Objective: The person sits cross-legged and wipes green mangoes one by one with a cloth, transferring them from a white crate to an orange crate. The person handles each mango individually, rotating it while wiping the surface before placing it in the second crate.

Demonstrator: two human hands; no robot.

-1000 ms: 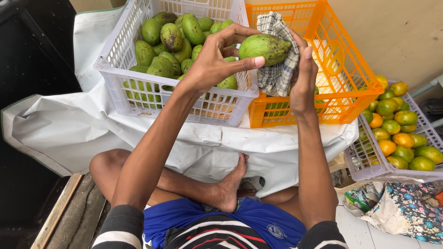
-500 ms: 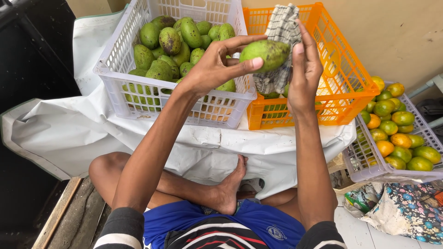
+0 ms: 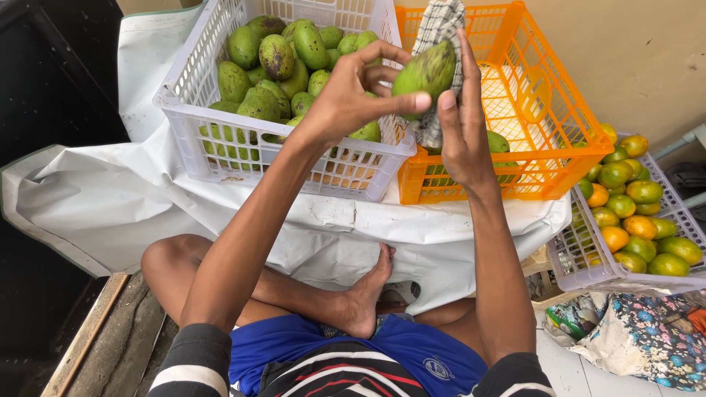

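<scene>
My left hand [image 3: 353,92] pinches a green mango [image 3: 424,70] by its end, holding it up over the gap between two crates. My right hand [image 3: 463,125] presses a checked cloth [image 3: 439,26] against the far side of that mango; part of the cloth hangs below my palm. Behind my hands sits a white plastic crate [image 3: 220,158] piled with several green mangoes [image 3: 276,55]. To its right stands an orange plastic crate [image 3: 559,110] with a mango [image 3: 498,142] lying low in its front corner.
A white sheet [image 3: 110,198] lies under both crates and drapes toward my crossed legs. At the right a pale lilac crate [image 3: 581,268] holds several green and orange citrus fruits [image 3: 632,213]. A flowered cloth [image 3: 647,342] lies below it. A beige wall stands behind.
Both hands lifted the mango higher and turned it more upright. The cloth rose with my right hand and now stands above the mango.
</scene>
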